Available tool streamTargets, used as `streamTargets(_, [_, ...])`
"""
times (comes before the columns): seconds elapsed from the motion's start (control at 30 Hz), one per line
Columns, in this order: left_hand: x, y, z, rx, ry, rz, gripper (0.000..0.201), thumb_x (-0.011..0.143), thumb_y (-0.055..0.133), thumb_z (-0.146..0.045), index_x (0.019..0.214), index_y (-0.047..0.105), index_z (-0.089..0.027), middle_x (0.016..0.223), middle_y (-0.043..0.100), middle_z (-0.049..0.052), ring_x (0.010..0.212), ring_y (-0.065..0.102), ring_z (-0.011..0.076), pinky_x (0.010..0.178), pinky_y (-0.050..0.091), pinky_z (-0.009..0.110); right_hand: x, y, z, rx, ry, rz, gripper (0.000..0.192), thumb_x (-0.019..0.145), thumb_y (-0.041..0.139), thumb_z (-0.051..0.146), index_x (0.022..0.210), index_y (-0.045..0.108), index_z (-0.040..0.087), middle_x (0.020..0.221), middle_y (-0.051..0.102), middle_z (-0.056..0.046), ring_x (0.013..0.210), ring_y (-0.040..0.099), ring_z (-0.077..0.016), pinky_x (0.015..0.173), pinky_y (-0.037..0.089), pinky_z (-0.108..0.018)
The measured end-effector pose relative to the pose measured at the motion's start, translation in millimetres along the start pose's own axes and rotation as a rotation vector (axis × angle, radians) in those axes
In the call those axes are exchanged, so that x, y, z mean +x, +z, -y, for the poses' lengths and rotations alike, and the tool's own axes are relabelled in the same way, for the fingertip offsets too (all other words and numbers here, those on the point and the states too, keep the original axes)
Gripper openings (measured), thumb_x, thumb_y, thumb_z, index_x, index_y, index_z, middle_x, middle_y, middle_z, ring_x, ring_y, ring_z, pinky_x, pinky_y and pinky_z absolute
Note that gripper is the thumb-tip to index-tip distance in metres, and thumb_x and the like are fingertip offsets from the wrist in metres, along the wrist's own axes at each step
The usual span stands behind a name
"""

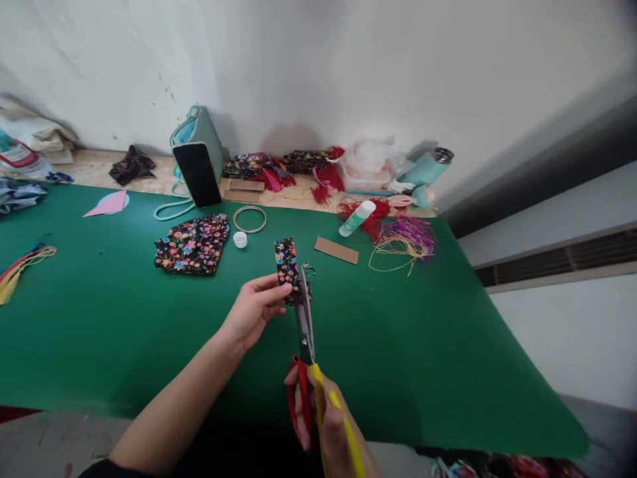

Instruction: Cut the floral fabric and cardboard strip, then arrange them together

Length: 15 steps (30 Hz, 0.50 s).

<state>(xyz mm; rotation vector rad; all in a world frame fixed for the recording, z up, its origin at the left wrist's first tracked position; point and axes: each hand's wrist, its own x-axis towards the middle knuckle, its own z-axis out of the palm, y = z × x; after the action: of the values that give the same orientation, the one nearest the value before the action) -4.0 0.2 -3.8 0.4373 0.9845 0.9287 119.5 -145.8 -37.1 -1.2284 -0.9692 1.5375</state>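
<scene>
My left hand [257,307] pinches a narrow strip of black floral fabric [285,259] between thumb and fingers, holding it upright above the table. In my right hand [331,425] is a pair of scissors [305,332] with one red and one yellow handle. The blades point away from me and lie along the strip's right edge, slightly apart. Small fabric scraps [309,269] show just right of the blade tips. Farther left lies a larger folded piece of the same floral fabric [192,244].
On the green tabletop [398,345] are a cardboard strip [336,250], a glue stick [357,218], a white cap [239,239], a metal ring [249,219] and purple-yellow threads [405,240]. A phone [198,176] leans against a mint bag [206,133]. A bottle [428,166] stands at the back right.
</scene>
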Motion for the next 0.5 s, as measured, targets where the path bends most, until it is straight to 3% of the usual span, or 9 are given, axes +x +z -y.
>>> streamTargets(0.13, [-0.4,0.2,0.0,0.010,-0.010,-0.011,0.031,0.057,0.084,-0.024,0.084,0.075,-0.015,0.086,0.073,0.008,0.062,0.062,0.0093,0.048,0.041,0.016,2.9,2.9,2.3,-0.001,-0.023,-0.021,0.072,0.073,0.033,0.086,0.093,0.054,0.020,0.050,0.039,0.009,0.033,0.027,-0.0056,0.035,0.022,-0.021])
streamTargets(0.27, [-1.3,-0.7,-1.0,0.068,0.010,-0.028,0.032,0.055,0.086,-0.028,0.083,0.076,-0.014,0.081,0.072,0.007,0.057,0.057,0.0068,0.048,0.040,0.015,3.0,-3.6,9.0,-0.147,-0.024,0.064,0.068,0.078,0.034,0.081,0.096,0.055,0.020,0.050,0.043,0.007,0.039,0.036,-0.0083,0.041,0.029,-0.022])
streamTargets(0.5, [-1.1,-2.0,-2.0,0.149,0.081,-0.065,0.033,0.052,0.087,-0.032,0.077,0.076,-0.013,0.073,0.069,0.005,0.056,0.054,0.0067,0.048,0.038,0.016,3.8,-6.7,10.4,-0.333,-0.062,0.007,0.066,0.082,0.031,0.078,0.090,0.059,0.019,0.046,0.043,0.006,0.038,0.038,-0.0115,0.042,0.037,-0.026])
